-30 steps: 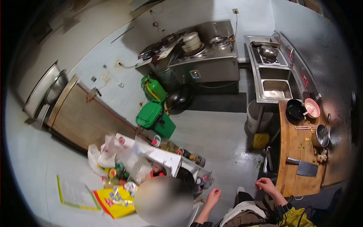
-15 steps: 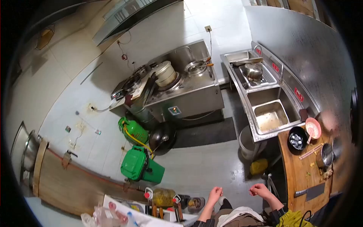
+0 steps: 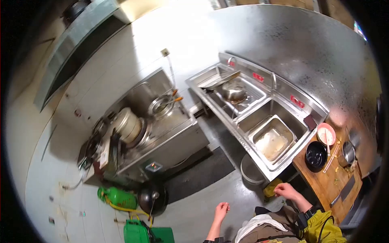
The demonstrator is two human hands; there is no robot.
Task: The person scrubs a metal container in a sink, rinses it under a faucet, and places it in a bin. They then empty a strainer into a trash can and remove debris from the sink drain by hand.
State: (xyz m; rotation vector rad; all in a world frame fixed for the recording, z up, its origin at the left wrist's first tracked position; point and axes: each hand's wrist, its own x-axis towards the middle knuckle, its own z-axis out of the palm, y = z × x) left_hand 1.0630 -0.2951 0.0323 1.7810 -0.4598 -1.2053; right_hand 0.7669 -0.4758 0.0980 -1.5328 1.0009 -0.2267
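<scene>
A kitchen, no doubt about it, and look at all that steel! Over on the left runs the stove (image 3: 174, 124), a big pot (image 3: 126, 124) sitting on its burner, the hood (image 3: 77, 48) high up the wall and a green gas bottle (image 3: 121, 198) on the floor, a black wok (image 3: 146, 201) right beside it. Across to the sink (image 3: 242, 139): deep basins, curved taps (image 3: 274, 81), another pot (image 3: 234, 89) in there. And now the wooden counter (image 3: 324, 190), with a cleaver (image 3: 347, 188), chopsticks (image 3: 332, 158), a black bowl (image 3: 316, 156) and a pink one! White tiles, steel sheeting; it has the look of a commercial kitchen rather than a home one.
</scene>
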